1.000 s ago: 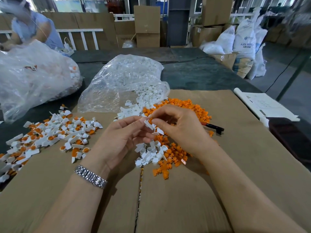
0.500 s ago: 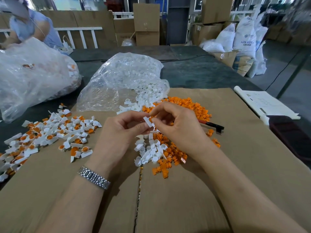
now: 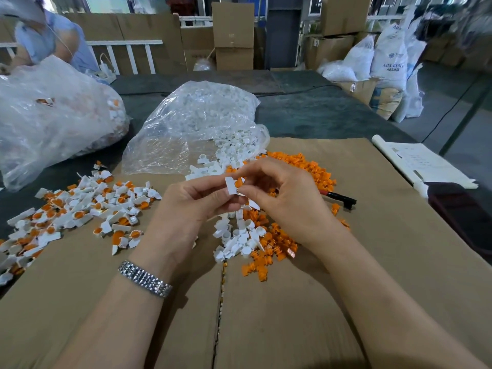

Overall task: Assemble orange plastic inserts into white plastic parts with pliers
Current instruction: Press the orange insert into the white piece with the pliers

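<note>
Fingertips [image 3: 226, 194] of the left hand [image 3: 191, 209] pinch a white part [image 3: 231, 185]; the right hand [image 3: 282, 198] pinches an orange insert [image 3: 238, 182] into it. Finished pieces [image 3: 80, 209] lie at nine o'clock. Loose white parts [image 3: 237, 238] and orange inserts [image 3: 314, 169] remain; pliers [image 3: 338, 197] lie untouched at three o'clock.

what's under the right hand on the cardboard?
Under the right hand: loose orange inserts mixed with white parts. The pliers stick out past it on the right; their grip and tip are covered by the hand.
</note>
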